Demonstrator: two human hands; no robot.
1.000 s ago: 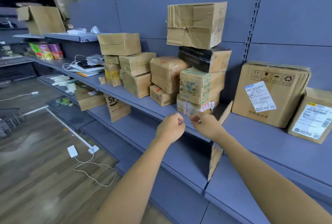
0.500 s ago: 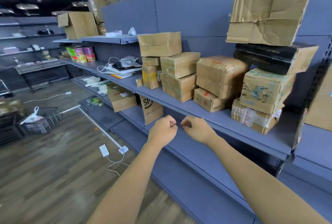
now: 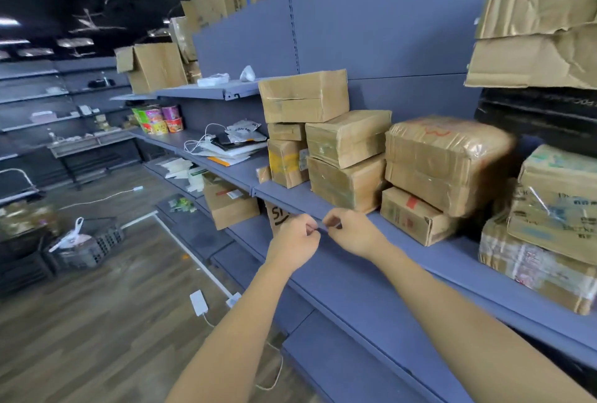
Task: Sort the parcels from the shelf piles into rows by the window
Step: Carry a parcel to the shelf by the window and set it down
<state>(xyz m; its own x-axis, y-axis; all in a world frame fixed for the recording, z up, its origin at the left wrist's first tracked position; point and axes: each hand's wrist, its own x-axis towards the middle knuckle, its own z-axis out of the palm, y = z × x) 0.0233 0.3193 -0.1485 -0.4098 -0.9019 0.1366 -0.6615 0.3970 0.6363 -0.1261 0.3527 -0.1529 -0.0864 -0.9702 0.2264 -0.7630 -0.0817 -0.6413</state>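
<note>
Two hands are held out in front of the grey shelf (image 3: 371,276), close together, with the fingers curled in. The left hand (image 3: 295,242) and the right hand (image 3: 350,233) seem to pinch something tiny between them, but it is too small to tell what. Neither hand holds a parcel. The parcels sit in piles on the shelf just behind the hands. One pile has a big box on top (image 3: 303,95) with smaller boxes under it. Next to it a box wrapped in shiny tape (image 3: 442,160) rests on a small box with a red mark (image 3: 413,215). More parcels are stacked far to the right. I think no parcel has been picked yet, so the sorting step has not really begun here. Next, the hands need to open up and take hold of one parcel from the top of a pile, so the pile does not fall. No window shows in this view. Cup noodles (image 3: 158,119) and white cables (image 3: 206,140) lie further along the shelf, and a basket (image 3: 87,245) stands on the floor.
</note>
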